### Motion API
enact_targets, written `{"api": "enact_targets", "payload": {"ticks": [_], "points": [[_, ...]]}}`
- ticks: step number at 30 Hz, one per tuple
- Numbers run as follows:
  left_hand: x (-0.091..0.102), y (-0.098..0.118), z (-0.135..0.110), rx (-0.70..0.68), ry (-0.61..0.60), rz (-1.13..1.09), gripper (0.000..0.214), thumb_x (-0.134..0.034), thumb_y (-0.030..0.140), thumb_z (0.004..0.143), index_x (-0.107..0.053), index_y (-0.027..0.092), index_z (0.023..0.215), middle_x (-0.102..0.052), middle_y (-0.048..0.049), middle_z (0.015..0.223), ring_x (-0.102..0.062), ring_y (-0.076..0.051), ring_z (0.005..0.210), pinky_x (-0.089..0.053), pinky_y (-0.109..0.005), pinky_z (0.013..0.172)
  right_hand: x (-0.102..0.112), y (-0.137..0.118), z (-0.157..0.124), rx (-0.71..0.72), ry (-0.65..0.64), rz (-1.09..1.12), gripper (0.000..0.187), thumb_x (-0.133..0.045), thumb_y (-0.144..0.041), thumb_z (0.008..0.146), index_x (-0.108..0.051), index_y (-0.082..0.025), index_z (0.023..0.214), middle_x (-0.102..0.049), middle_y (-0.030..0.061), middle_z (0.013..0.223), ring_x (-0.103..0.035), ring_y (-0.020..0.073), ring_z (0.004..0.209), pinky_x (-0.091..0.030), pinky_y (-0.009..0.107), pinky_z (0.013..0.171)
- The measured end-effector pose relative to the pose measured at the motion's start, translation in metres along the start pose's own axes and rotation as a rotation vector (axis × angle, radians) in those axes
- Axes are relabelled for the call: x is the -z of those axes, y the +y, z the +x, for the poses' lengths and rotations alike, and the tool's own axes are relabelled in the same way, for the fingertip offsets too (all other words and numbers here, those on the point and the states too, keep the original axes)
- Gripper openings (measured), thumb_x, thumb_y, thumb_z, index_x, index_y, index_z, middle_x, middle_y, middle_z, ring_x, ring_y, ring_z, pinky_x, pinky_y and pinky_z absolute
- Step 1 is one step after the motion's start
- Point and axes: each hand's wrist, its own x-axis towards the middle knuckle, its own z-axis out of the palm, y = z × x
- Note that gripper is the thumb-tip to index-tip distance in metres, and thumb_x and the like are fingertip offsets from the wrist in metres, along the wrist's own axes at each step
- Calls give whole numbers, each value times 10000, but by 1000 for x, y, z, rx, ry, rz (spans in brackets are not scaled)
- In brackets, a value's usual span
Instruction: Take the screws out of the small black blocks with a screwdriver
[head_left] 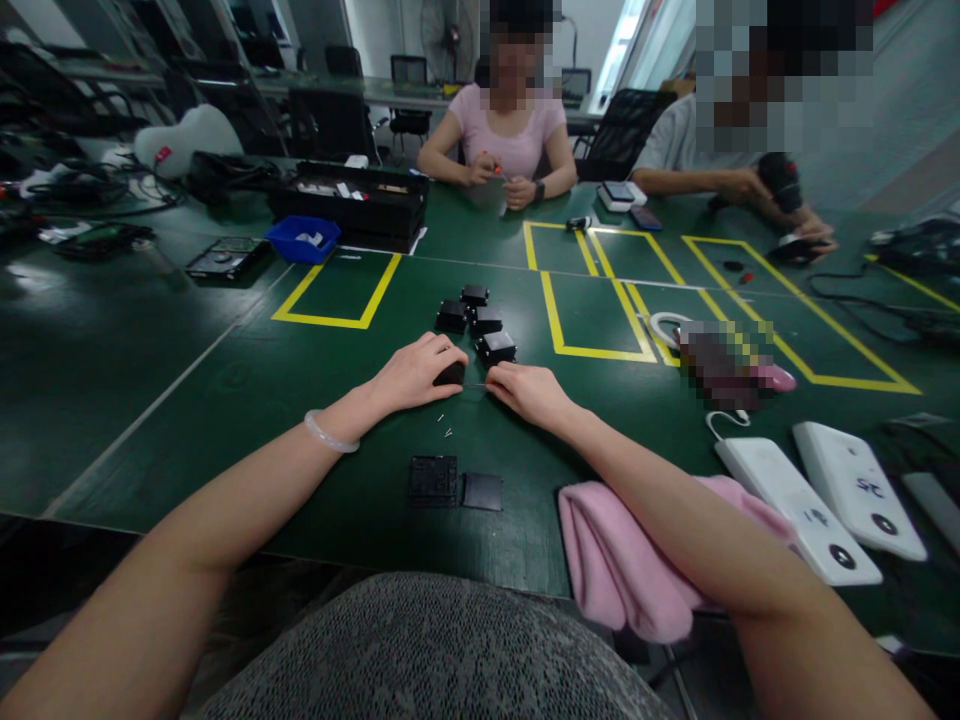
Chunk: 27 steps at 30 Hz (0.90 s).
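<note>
My left hand (416, 372) is curled over a small black box (450, 374) on the green table (225, 380), gripping it. My right hand (529, 390) is pinched on a thin metal tool (475, 385) whose tip points at that box. Just beyond the hands lie several small black boxes (480, 322) in a cluster. Two tiny screws (444, 425) lie on the table below the left hand. Nearer to me sit a black ribbed plate (433, 480) and a flat black cover (481, 491).
A pink cloth (622, 560) lies under my right forearm. Two white devices (825, 500) are at the right. Yellow tape rectangles (337, 290) mark the table. A blue tray (303, 238) and a black crate (352, 200) stand at the back. Two people sit across the table.
</note>
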Motion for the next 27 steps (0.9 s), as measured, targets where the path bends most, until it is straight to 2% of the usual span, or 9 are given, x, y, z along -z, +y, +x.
{"api": "enact_targets", "payload": {"ticks": [6,16,27], "points": [[3,2,1,13,-14,-14,317,-700,287,906,-607,209,1199,-632,-89,1165,-569,-267,1107,-520,-362,855,2,-1,-1,-13,-7,36,217,-452,-270,1047,-659,-206,1065,-757,70,1045,-679,200,906,-344,269,661],[2,2,1,15,-23,6,332,-706,296,912,-614,194,1214,-631,-98,1165,-573,-273,1100,-527,-375,857,-1,0,-1,18,4,-6,282,-422,-296,1062,-678,-181,1092,-710,94,1133,-670,202,931,-343,277,655],[2,2,1,4,-12,8,320,-698,299,915,-607,201,1205,-629,-95,1158,-570,-269,1093,-519,-370,849,-3,0,0,3,-3,61,218,-464,-311,1046,-639,-192,1101,-735,84,1065,-660,202,907,-339,273,670]]}}
